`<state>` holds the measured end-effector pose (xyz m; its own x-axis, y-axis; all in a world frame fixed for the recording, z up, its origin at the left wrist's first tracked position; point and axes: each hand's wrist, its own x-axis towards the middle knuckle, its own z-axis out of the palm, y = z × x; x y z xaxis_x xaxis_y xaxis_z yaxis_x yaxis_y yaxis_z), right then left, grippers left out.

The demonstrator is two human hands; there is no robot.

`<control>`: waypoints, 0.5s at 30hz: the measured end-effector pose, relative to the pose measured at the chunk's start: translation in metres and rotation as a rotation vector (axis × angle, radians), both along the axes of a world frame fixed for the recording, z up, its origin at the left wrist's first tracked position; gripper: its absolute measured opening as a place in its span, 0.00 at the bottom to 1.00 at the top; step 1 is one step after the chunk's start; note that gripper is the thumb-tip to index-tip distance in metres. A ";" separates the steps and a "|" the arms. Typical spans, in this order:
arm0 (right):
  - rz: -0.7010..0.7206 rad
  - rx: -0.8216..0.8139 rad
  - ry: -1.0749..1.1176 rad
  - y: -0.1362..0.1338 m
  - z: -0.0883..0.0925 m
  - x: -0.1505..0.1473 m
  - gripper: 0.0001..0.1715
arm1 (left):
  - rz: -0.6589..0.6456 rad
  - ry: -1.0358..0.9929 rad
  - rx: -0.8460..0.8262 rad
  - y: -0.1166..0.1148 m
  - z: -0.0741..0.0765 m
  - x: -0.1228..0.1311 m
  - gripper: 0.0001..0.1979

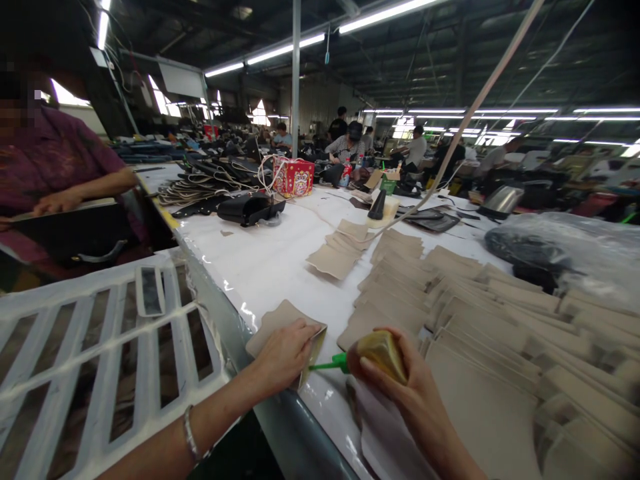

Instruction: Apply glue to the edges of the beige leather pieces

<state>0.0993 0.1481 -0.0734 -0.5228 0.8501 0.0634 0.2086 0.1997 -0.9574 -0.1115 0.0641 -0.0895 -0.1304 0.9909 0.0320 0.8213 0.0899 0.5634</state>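
Note:
My left hand (286,353) grips a beige panel (275,321) at the front edge of the white table, its fingers pressed together on the panel's raised or folded edge. In my right hand (415,387) is a squeeze bottle (383,355) with yellowish-brown contents, tilted on its side. Its thin green nozzle (330,363) points left, and the tip meets or nearly meets the panel's edge just beside my left fingers. Close to the right hand, many similar beige panels (480,380) lie in overlapping rows.
A small pile of beige panels (340,250) lies farther back, near a black cone-shaped bottle (377,205). Behind are a red patterned box (295,177) and stacked dark pieces (210,180). A white slatted rack (113,373) stands left. A co-worker (55,173) handles a black bag there.

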 end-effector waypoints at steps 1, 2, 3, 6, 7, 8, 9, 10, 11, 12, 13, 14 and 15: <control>0.023 -0.042 0.013 -0.004 0.000 0.001 0.35 | 0.004 0.001 0.001 0.000 -0.001 0.000 0.22; 0.037 -0.072 0.029 -0.007 0.000 0.002 0.35 | 0.007 0.003 0.002 0.000 -0.001 0.000 0.22; 0.038 -0.086 0.044 -0.009 0.000 0.002 0.35 | 0.010 0.005 0.003 0.000 -0.002 0.000 0.22; -0.009 -0.051 0.052 -0.008 0.000 0.003 0.35 | 0.014 -0.004 0.014 -0.001 -0.002 0.001 0.22; -0.020 -0.045 0.043 -0.008 -0.001 0.003 0.35 | 0.014 -0.012 0.018 -0.002 -0.002 0.001 0.22; -0.018 -0.053 0.037 -0.009 -0.002 0.003 0.35 | 0.013 -0.020 0.021 -0.002 -0.002 0.001 0.22; -0.003 -0.075 0.038 -0.010 -0.003 0.003 0.35 | 0.012 -0.027 0.023 -0.002 -0.002 0.002 0.22; 0.014 -0.107 0.050 -0.012 -0.004 0.003 0.35 | 0.013 -0.033 0.024 -0.002 -0.001 0.002 0.22; 0.029 -0.141 0.074 -0.014 -0.005 0.004 0.35 | 0.017 -0.039 0.025 -0.001 -0.001 0.003 0.22; 0.038 -0.175 0.108 -0.017 -0.005 0.004 0.34 | 0.019 -0.044 0.029 -0.001 0.000 0.003 0.22; 0.041 -0.213 0.148 -0.019 -0.005 0.005 0.33 | 0.019 -0.052 0.032 0.000 0.000 0.003 0.22; 0.037 -0.263 0.195 -0.021 -0.003 0.007 0.31 | 0.022 -0.061 0.032 0.000 0.001 0.003 0.22; 0.028 -0.332 0.249 -0.022 -0.001 0.008 0.29 | 0.030 -0.070 0.030 0.000 0.002 0.002 0.21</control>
